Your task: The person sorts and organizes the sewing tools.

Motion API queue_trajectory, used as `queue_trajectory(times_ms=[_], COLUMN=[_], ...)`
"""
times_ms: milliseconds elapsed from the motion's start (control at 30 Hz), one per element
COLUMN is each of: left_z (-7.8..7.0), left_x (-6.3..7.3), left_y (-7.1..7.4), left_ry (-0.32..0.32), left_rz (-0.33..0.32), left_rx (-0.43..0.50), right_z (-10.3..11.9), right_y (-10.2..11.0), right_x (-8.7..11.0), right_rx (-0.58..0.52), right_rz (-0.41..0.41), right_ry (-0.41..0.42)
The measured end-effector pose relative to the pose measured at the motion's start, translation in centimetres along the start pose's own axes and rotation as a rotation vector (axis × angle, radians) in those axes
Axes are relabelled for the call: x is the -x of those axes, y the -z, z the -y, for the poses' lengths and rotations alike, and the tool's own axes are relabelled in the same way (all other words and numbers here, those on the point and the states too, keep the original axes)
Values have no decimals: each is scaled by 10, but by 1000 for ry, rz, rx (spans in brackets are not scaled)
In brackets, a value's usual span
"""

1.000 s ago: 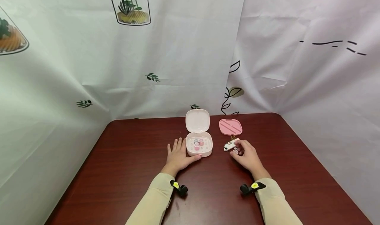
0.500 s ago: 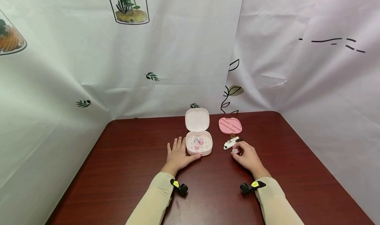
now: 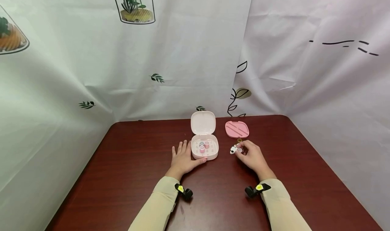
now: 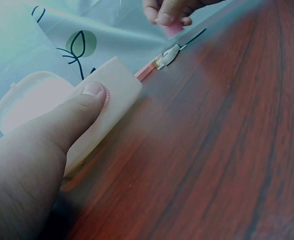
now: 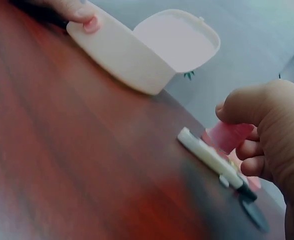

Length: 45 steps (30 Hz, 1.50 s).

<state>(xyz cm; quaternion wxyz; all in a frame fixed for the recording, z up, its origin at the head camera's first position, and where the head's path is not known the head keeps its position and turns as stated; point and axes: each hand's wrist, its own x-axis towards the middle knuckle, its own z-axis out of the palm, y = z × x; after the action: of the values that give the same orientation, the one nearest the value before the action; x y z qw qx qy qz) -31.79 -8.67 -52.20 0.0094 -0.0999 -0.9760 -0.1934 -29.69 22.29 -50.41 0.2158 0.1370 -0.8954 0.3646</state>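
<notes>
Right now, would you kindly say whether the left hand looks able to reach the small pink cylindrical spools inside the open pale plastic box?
Probably yes: the left hand rests against the box, and the raised lid leaves the spools uncovered, though the hand would likely have to lift first.

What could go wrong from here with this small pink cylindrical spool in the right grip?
The right grip pinches the spool, which might slip out.
The spool is near the slim white tool with a black end and may knock it.
The left grip touches the pale square plastic box; a push might shift it.
</notes>
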Motion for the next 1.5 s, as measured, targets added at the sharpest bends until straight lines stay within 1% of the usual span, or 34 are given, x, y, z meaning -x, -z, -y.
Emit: queue_trajectory(times_ms=[233, 333, 433, 567, 733, 867, 1100, 1267, 1500], left_z=[-2, -2, -2, -2, -2, -2, -3, -3, -1], left_x=[2, 2, 2, 2, 1, 1, 1, 1, 1], left_y=[2, 3, 3, 3, 3, 3, 3, 2, 1], left_ry=[-15, -13, -6, -8, -6, -10, -11, -14, -13], left_rz=[-17, -21, -19, -23, -21, -23, -9, -15, -11], left_rx=[6, 5, -4, -7, -7, -11, -21, -22, -32], right_z=[10, 15, 21, 32, 43, 52, 64, 71, 77], right_y=[-5, -8, -10, -14, -20, -25, -38, -45, -53], right_x=[-16, -21, -27, -34, -44, -50, -55, -59, -63], right_rx=[-24, -31, -45, -78, -74, -80, -46, -27, 65], right_rz=[-13, -6, 22, 84, 159, 198, 256, 284, 352], right_ry=[65, 80, 81, 73, 68, 70, 77, 92, 90])
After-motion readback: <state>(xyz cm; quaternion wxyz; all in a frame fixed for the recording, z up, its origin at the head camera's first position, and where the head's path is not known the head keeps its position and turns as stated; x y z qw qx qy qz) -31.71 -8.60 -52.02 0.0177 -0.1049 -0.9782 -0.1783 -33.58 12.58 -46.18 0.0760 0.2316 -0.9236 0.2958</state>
